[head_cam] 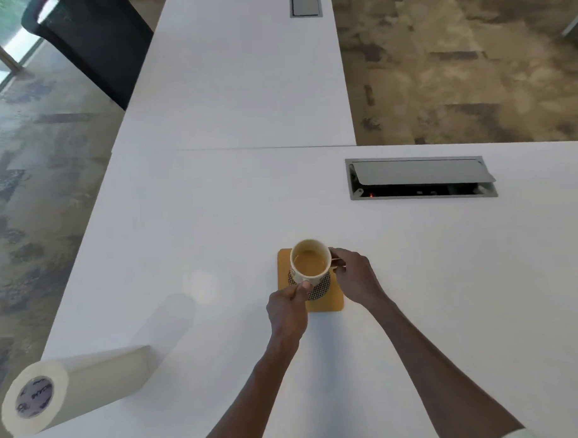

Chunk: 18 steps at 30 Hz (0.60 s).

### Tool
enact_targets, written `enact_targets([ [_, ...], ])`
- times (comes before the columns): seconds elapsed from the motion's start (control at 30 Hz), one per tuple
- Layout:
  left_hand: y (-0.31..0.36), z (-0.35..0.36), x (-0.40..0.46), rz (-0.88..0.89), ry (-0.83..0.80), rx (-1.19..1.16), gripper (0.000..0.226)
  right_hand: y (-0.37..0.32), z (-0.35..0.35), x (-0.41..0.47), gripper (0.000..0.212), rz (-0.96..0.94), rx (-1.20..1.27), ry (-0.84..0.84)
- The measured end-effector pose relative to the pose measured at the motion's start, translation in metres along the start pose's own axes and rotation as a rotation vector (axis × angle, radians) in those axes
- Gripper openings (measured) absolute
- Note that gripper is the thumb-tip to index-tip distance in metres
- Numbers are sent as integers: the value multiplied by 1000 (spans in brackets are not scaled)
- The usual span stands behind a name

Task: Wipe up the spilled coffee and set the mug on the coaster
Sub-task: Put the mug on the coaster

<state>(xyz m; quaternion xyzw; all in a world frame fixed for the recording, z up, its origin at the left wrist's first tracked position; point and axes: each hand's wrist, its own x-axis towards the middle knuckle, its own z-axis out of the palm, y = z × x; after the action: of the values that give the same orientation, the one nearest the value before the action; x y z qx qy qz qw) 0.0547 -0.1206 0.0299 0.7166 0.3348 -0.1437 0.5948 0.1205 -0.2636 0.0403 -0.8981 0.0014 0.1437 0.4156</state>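
The mug (310, 267) is over the orange coaster (326, 304), upright, with light brown coffee inside, and both hands are on it; whether its base is down on the coaster, I cannot tell. Far off to the left of the hands, at the near corner of the white table (215, 205), a paper towel roll (74, 388) lies on its side, well apart from the mug. Moving in, the left hand (287, 312) comes up from below the mug, its grip pressed against the near wall of the mug, thumb up by the rim. On the other side, the right hand (357, 277) has its grip closed around the mug's handle, fingers curled in from the right. Beyond the right hand, well apart, a grey cable hatch (420, 178) sits in the table with its lid tilted open.
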Motion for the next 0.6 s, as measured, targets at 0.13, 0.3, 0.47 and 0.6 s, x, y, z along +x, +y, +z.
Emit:
enact_targets([
  [0.13, -1, 10, -7, 11, 25, 14, 30, 9, -5, -4, 52, -4, 12, -20],
  [0.3, -8, 15, -8, 3, 51, 2, 40, 23, -3, -5, 56, 4, 6, -74],
  [0.47, -16, 14, -7, 12, 40, 26, 33, 28, 0, -5, 59, -6, 27, -100],
  [0.6, -19, 11, -6, 68, 30, 52, 30, 31, 1, -4, 60, -13, 34, -107],
])
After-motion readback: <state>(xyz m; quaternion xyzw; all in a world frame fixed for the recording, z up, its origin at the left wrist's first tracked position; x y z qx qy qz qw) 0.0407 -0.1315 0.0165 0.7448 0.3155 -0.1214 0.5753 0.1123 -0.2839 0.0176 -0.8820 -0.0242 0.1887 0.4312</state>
